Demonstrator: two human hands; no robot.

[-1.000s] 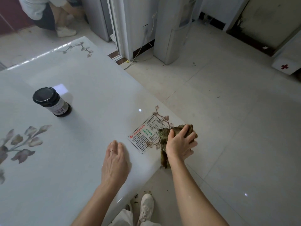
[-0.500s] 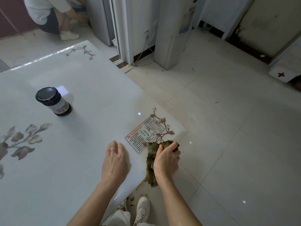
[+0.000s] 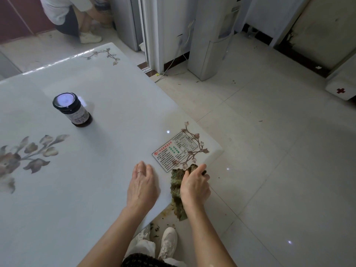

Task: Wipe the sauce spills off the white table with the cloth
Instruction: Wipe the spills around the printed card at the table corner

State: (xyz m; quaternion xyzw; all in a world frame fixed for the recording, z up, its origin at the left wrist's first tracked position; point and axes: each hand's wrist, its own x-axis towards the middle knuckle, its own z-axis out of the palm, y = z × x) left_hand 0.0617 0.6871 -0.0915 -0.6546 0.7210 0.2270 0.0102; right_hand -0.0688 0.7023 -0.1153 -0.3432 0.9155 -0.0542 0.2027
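The right hand (image 3: 194,187) grips the green cloth (image 3: 176,186) at the white table (image 3: 107,116) edge, five o'clock from the dark jar (image 3: 72,108). The left hand (image 3: 141,186) lies flat and empty beside it, at nine o'clock.

Your left hand (image 3: 142,186) lies flat on the tabletop (image 3: 107,116) near its front right edge. Just to its right, your right hand (image 3: 194,186) presses the cloth (image 3: 176,186) at that edge, with part of the cloth hanging over toward the floor (image 3: 269,170). The label sheet (image 3: 174,151) sits just behind both hands, near the corner. The jar (image 3: 72,108) stands upright well behind and to the left. Your shoe (image 3: 168,241) is on the floor below the edge.
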